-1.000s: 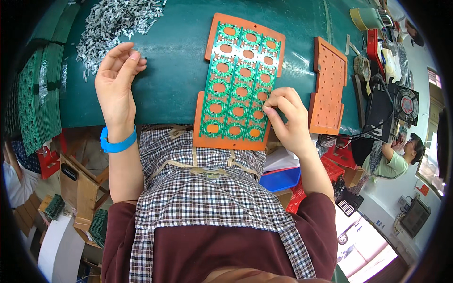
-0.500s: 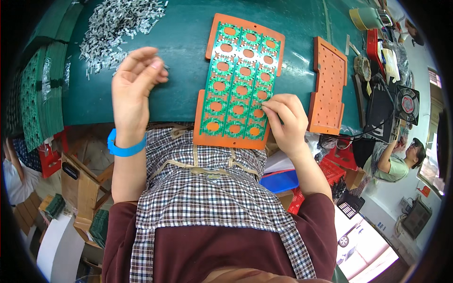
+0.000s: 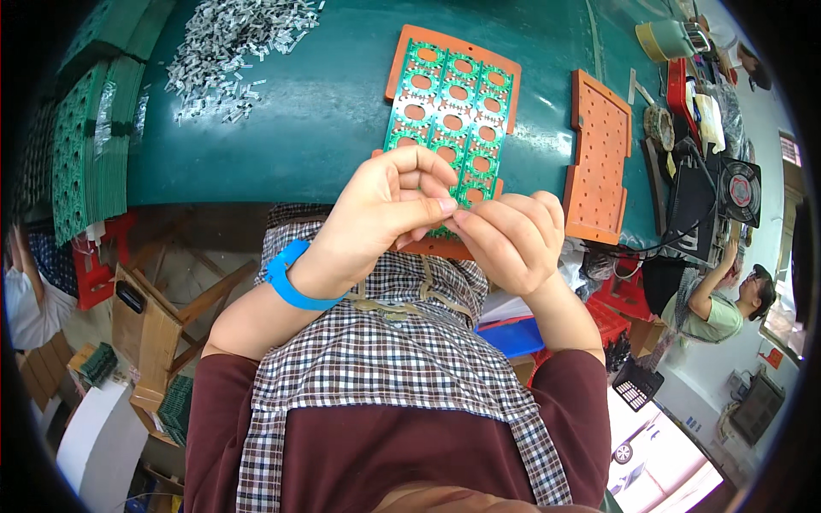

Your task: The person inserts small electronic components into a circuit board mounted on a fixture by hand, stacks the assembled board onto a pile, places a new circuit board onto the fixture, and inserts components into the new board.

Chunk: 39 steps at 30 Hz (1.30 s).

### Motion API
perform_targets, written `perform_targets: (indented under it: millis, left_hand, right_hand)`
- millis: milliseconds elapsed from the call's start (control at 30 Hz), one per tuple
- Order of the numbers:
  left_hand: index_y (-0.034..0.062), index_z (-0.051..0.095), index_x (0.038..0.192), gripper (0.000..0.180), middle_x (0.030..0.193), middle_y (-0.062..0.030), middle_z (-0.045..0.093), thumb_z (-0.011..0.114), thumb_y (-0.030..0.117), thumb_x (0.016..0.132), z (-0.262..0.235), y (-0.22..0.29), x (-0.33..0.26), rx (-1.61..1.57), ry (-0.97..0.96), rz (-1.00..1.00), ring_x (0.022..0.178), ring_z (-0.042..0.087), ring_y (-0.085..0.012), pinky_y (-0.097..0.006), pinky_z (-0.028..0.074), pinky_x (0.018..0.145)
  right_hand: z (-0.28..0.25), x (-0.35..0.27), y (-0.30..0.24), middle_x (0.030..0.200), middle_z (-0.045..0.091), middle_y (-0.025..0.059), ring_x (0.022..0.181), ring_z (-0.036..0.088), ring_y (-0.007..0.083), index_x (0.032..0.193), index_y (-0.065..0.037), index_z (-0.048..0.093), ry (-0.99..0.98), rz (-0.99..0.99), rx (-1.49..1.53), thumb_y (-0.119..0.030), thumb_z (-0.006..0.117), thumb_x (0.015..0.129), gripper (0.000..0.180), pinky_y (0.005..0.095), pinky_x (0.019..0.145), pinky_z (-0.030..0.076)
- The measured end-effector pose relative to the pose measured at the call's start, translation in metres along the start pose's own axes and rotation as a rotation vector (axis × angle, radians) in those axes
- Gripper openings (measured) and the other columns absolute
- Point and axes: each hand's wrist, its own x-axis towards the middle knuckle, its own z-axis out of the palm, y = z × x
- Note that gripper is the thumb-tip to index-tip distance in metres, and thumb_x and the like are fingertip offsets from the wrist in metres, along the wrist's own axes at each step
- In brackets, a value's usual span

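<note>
My left hand (image 3: 385, 209) and my right hand (image 3: 511, 239) meet fingertip to fingertip over the near edge of the green table (image 3: 316, 128). Thumb and forefinger of both pinch at the same spot; what sits between them is too small to make out. Behind the hands a green circuit board panel (image 3: 449, 107) with rows of round cut-outs lies in an orange tray (image 3: 453, 51), its near end hidden by my fingers. A blue band (image 3: 286, 278) circles my left wrist.
A heap of small silver parts (image 3: 227, 47) lies at the table's far left. Stacked green boards (image 3: 81, 145) stand on the left edge. A second orange perforated tray (image 3: 599, 158) lies right of the panel. Another person (image 3: 727, 303) works at the right, near a small fan (image 3: 740, 190).
My left hand has come from the silver parts heap across to the panel's near end and met my right hand, which lifted off the board. Both now pinch together.
</note>
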Motion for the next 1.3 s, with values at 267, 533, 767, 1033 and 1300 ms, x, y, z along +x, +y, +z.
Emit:
perform_targets:
  millis: [267,533,767,1033,1300]
  left_hand:
    - [0.0011,0.054,0.115,0.029,0.097,-0.0038,0.061,0.063,0.004,0.088,0.01,-0.002,-0.004,0.25,-0.01,0.18,0.065,0.056,-0.0049,-0.018,0.043,0.053]
    - [0.0065,0.063,0.113,0.025,0.101,-0.0048,0.062,0.062,0.01,0.089,-0.106,0.051,0.016,1.249,0.91,0.776,0.068,0.055,-0.0108,-0.025,0.045,0.061]
    - [0.005,0.065,0.112,0.022,0.096,-0.0002,0.064,0.062,0.009,0.09,-0.129,0.046,0.018,1.112,0.93,0.799,0.068,0.054,-0.0053,-0.021,0.041,0.059]
    - [0.0054,0.068,0.102,0.015,0.097,-0.0025,0.062,0.06,0.005,0.089,-0.123,0.046,0.015,1.12,0.937,0.791,0.067,0.054,-0.0085,-0.023,0.043,0.057]
    - [0.0051,0.067,0.101,0.018,0.095,-0.0081,0.063,0.06,0.002,0.085,-0.108,0.043,0.026,1.341,0.792,0.927,0.08,0.059,-0.0191,-0.03,0.048,0.07]
  right_hand:
    - [-0.008,0.006,-0.009,0.082,0.063,0.0112,0.07,0.062,0.024,0.085,0.0,0.063,0.006,0.802,0.729,0.001,0.071,0.075,0.012,0.0314,0.064,0.049]
    - [-0.007,-0.018,0.011,0.089,0.056,0.0109,0.086,0.057,0.029,0.087,-0.001,0.058,-0.408,0.608,0.416,0.002,0.063,0.081,0.008,0.038,0.074,0.047]
    - [-0.004,-0.019,0.012,0.089,0.056,0.0102,0.085,0.056,0.0296,0.087,-0.002,0.057,-0.422,0.617,0.412,0.0,0.063,0.08,0.009,0.0387,0.075,0.046]
    - [0.002,-0.043,0.004,0.094,0.059,0.0085,0.08,0.06,0.0256,0.092,0.0,0.064,-0.238,0.397,0.176,-0.001,0.071,0.073,0.02,0.0347,0.066,0.05]
    - [-0.002,-0.041,-0.001,0.09,0.06,0.0082,0.081,0.06,0.0257,0.09,0.0,0.063,-0.203,0.454,0.202,-0.001,0.074,0.069,0.023,0.0343,0.068,0.051]
